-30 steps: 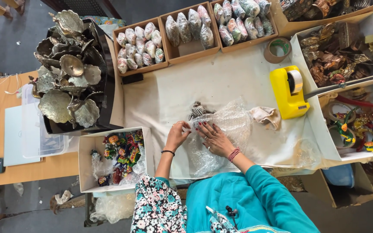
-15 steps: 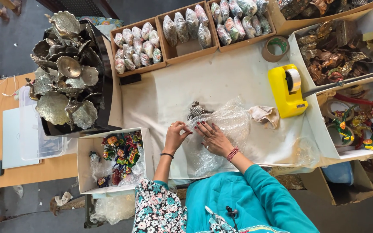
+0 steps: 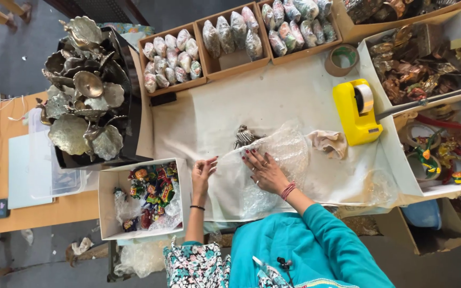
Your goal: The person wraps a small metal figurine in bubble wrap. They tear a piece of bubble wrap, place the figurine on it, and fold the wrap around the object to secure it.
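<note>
Bubble wrap [image 3: 281, 154] lies at frame centre on the cloth-covered desk [image 3: 273, 96], pinned by the flat, open right hand [image 3: 265, 172]. Its edge is pinched in the left hand [image 3: 203, 172]'s grip and should be drawn taut beside the metal figurine [image 3: 245, 136].

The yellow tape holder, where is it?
The yellow plastic tape dispenser sits on the white-covered table, right of the crumpled beige cloth, below the brown tape roll.

Bubble-wrapped packets [image 3: 173, 60] in brown boxes [image 3: 230, 60]
</note>
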